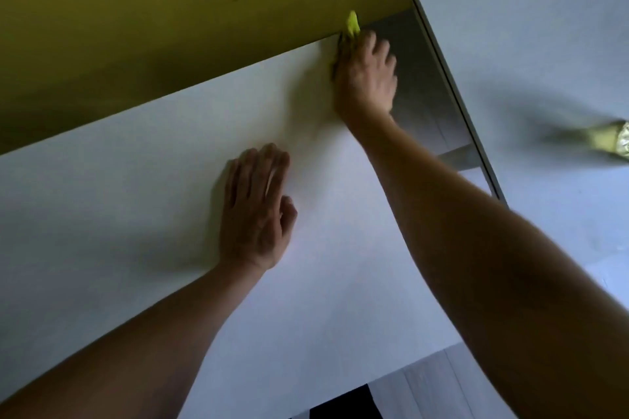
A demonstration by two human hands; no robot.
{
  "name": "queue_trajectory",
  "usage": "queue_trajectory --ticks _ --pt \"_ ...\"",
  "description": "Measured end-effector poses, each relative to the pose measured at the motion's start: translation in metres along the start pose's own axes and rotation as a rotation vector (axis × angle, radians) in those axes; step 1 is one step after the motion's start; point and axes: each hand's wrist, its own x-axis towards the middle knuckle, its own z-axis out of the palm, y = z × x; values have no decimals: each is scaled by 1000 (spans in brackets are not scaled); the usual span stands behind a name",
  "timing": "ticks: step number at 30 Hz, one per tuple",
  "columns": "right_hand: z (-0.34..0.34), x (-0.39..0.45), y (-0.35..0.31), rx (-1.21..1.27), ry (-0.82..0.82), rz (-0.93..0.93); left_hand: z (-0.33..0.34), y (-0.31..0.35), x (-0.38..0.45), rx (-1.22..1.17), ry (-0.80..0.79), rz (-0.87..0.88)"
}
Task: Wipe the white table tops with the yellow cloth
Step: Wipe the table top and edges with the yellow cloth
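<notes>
Two hands on the white table: left hand flat, right hand pressing the yellow cloth (mostly hidden) at its far corner

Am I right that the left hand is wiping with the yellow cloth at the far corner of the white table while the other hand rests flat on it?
Not quite: the hands are swapped. In the head view the right hand presses the yellow cloth at the far corner of the white table, while the left hand rests flat on it.
</notes>
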Motion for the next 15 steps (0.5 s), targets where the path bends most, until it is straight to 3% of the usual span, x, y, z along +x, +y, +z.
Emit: queue_trajectory --ticks 6,15 --pt "11 21 -12 -38 24 -34 1 -1 -2 22 11 2" --pt "-12 -119 83 -44 88 14 0 0 -3 -1 13 6"
